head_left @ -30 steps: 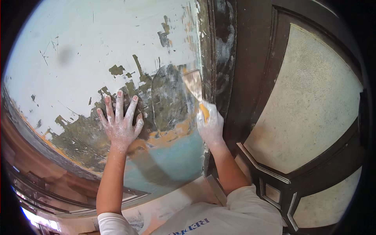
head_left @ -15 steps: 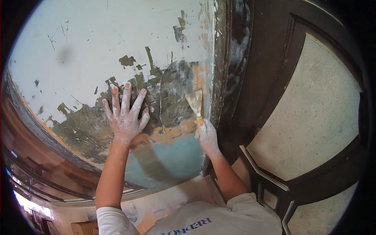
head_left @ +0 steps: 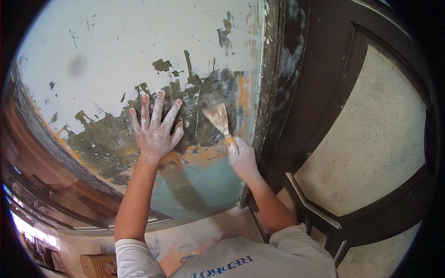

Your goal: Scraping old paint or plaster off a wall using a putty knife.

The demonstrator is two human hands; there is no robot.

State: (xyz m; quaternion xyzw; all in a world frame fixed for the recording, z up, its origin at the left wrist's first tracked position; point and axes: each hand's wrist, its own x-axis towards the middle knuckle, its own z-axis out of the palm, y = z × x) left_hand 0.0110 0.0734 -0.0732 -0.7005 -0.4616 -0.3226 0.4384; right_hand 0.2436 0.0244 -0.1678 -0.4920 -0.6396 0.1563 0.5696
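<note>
My left hand (head_left: 156, 129), dusty with white powder, lies flat on the panel with its fingers spread. My right hand (head_left: 242, 160) is closed round the yellow handle of a putty knife (head_left: 217, 116), whose wide blade points up and left against the dark scraped patch. The panel (head_left: 125, 41) is white above, with ragged dark patches where the paint is off. Under them runs an orange band (head_left: 204, 154), then bare blue-green paint (head_left: 204, 183). A thin crack or line passes between my left hand and the blade.
A dark worn frame post (head_left: 273, 83) borders the panel on the right. Beyond it stands dark woodwork with pale speckled panels (head_left: 371, 139). Brown curved trim (head_left: 60, 180) edges the left side. A tan box-like object (head_left: 97, 265) is at the lower left.
The putty knife has swung left across the dark patch, its blade now tilted further left. My left hand stays flat at the same spot on the panel, while the whole view has shifted slightly.
</note>
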